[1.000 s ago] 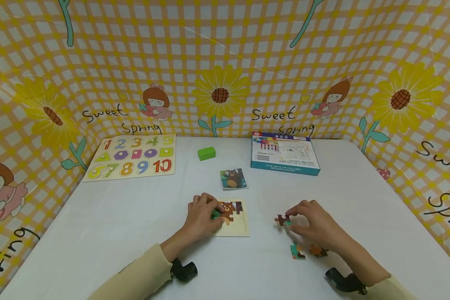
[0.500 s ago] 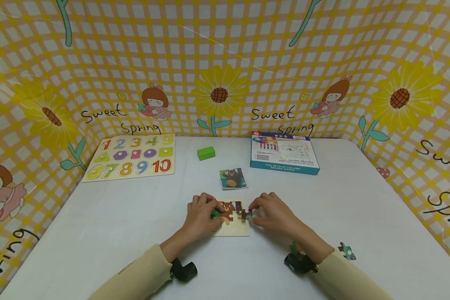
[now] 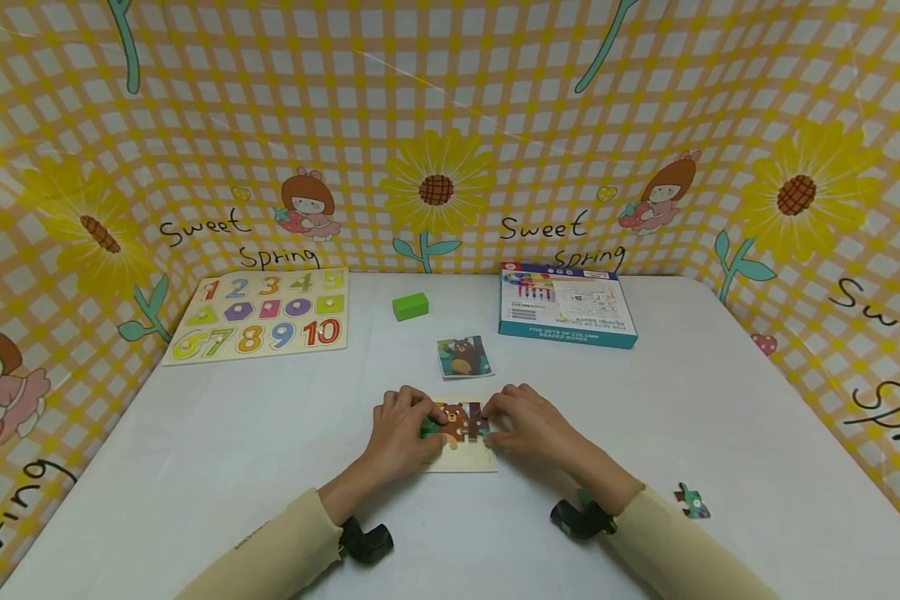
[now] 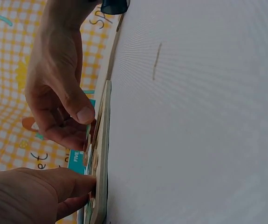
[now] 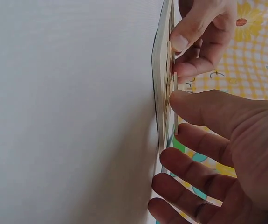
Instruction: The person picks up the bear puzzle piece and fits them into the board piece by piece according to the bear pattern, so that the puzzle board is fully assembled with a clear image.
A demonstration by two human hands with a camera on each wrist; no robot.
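A small wooden jigsaw board with part of a brown bear picture fitted in it lies in front of me. My left hand holds the board's left side, its thumb and fingertips resting on the fitted pieces. On the other side, my right hand pinches a brown puzzle piece over the right part of the board. From the right wrist, that piece shows edge-on between thumb and index finger, close above the board, the other fingers spread. A loose green puzzle piece lies to the right; another is mostly hidden under my right wrist.
Beyond the board lies a bear picture card. Farther back are a number board at left, a green block in the middle and a flat blue box at right. A patterned cloth rises behind and beside the table.
My right hand has carried the brown puzzle piece leftward from the table to the board's right side. My left hand has stayed on the board.
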